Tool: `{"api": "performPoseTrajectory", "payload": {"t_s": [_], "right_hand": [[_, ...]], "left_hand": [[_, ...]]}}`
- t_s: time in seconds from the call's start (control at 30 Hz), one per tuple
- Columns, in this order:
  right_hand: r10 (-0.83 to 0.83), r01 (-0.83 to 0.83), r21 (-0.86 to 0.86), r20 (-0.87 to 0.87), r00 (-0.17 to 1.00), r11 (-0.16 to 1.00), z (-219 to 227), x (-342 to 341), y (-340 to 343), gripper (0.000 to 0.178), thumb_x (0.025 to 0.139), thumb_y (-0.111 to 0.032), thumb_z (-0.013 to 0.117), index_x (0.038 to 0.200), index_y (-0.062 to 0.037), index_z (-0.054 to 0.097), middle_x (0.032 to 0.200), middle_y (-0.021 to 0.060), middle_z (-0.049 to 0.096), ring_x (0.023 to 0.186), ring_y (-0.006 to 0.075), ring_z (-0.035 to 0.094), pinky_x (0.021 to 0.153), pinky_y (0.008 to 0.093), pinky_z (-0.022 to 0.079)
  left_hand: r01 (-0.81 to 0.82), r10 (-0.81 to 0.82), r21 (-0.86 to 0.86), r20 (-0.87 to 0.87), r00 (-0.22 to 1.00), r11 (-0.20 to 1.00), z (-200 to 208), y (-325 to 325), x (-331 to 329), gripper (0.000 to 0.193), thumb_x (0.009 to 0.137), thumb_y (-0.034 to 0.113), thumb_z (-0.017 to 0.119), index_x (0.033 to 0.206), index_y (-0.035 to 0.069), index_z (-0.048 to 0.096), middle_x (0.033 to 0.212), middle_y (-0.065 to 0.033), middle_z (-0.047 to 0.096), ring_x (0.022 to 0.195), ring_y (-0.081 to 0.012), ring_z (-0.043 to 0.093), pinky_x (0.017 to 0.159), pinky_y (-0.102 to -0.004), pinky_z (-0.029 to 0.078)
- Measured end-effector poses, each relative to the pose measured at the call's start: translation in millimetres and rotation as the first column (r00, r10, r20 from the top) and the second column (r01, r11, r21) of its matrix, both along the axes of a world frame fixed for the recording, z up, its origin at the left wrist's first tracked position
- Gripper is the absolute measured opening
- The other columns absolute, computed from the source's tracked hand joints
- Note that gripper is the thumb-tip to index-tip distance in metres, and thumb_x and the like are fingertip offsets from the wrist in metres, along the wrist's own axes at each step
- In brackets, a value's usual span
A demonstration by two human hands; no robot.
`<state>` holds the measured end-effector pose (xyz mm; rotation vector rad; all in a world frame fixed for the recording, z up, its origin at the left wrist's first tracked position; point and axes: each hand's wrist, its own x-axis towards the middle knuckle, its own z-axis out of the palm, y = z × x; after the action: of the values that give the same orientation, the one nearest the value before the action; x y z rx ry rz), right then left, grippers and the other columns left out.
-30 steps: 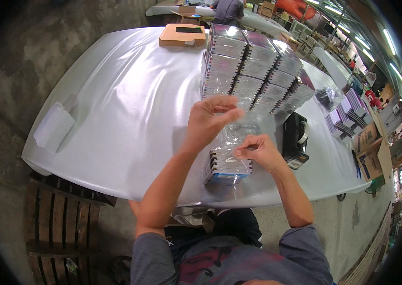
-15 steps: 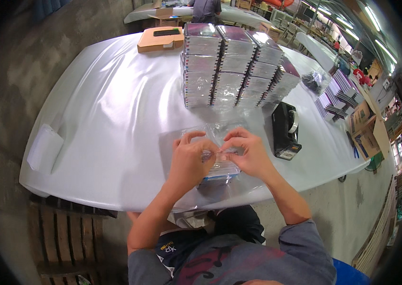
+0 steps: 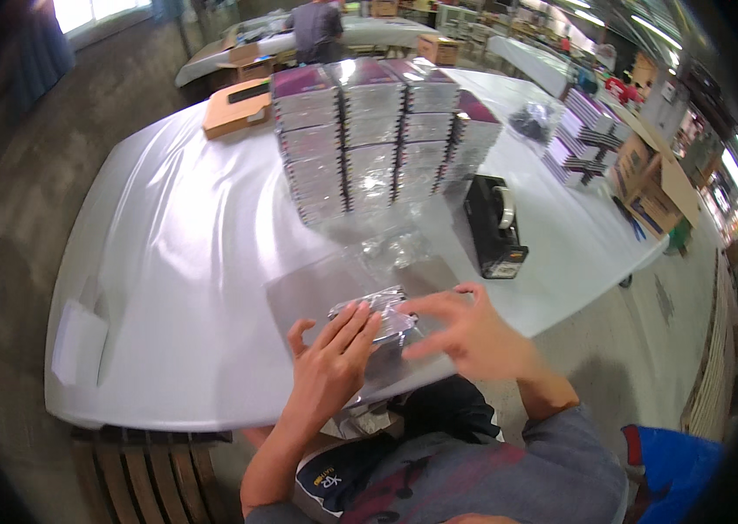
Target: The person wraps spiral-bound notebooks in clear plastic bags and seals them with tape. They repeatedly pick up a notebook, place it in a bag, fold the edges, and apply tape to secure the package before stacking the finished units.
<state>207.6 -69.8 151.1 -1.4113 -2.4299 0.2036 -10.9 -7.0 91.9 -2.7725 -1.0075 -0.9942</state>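
A small packet in shiny clear plastic film (image 3: pixel 386 303) lies on a grey mat (image 3: pixel 295 293) near the table's front edge. My left hand (image 3: pixel 332 360) rests on the packet's near left side, its fingers stretched out and the thumb apart. At the packet's right is my right hand (image 3: pixel 478 336), smeared by motion, its fingers spread with nothing seen between them. Loose clear film (image 3: pixel 391 249) lies just beyond the packet. What is inside the wrapping is hard to make out under the glare.
Tall stacks of film-wrapped, purple-topped books (image 3: pixel 369 131) stand beyond the mat. A black tape dispenser (image 3: pixel 493 231) is to their right. Further right are more stacked books (image 3: pixel 583 140) and an open carton (image 3: pixel 648 188). White sheets (image 3: pixel 79 345) lie at the left; another person (image 3: pixel 316 33) is behind.
My hands were pinching the film together over the packet; now they are apart, the left flat on it and the right off to the side. The whole view has shifted.
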Motion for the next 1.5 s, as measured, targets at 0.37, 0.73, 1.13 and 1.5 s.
{"api": "performPoseTrajectory", "payload": {"t_s": [0.37,0.73,1.13,1.5], "right_hand": [[-0.836,0.687,-0.539,-0.515,0.189,0.487,-99.2,184.3,29.1,0.049,0.083,-0.047,0.064,0.101,-0.0015,0.065,0.102,0.0125,0.065,0.099,0.0241,0.058,0.091,0.0378,0.042],[-0.548,0.263,-0.613,-0.787,-0.282,0.745,-105.8,180.6,38.6,0.026,0.085,-0.027,0.064,0.090,-0.0019,0.068,0.106,0.0089,0.063,0.107,0.0183,0.051,0.093,0.0370,0.037],[-0.452,0.635,-0.331,-0.892,0.033,0.699,-157.8,156.0,-6.7,0.014,0.077,-0.015,0.066,0.086,-0.0055,0.072,0.125,0.0104,0.053,0.120,0.0232,0.044,0.101,0.0414,0.031],[-0.605,0.795,0.333,-0.519,0.603,0.507,-109.2,107.3,-10.3,0.011,0.083,-0.012,0.064,0.092,-0.0153,0.070,0.084,0.0012,0.069,0.076,0.0134,0.062,0.089,0.0394,0.038]], "left_hand": [[-0.182,0.183,0.114,0.002,0.983,0.977,-7.5,-23.8,24.3,0.032,0.081,0.014,0.065,0.111,0.005,0.064,0.114,-0.0118,0.063,0.109,-0.0211,0.057,0.086,-0.0369,0.035],[-0.174,0.175,0.069,-0.008,0.985,0.982,-2.8,-22.5,24.2,0.033,0.082,0.018,0.064,0.113,0.006,0.065,0.115,-0.0124,0.063,0.110,-0.0219,0.057,0.089,-0.0368,0.034],[-0.192,0.196,0.092,-0.035,0.980,0.977,-5.2,-24.0,26.5,0.032,0.083,0.019,0.064,0.112,0.007,0.065,0.116,-0.0102,0.063,0.110,-0.0240,0.057,0.089,-0.0378,0.036],[-0.150,0.147,0.050,0.053,0.988,0.987,-7.9,-23.8,27.2,0.031,0.079,0.012,0.066,0.110,0.005,0.066,0.094,-0.0088,0.056,0.100,-0.0289,0.056,0.086,-0.0405,0.044]]}}
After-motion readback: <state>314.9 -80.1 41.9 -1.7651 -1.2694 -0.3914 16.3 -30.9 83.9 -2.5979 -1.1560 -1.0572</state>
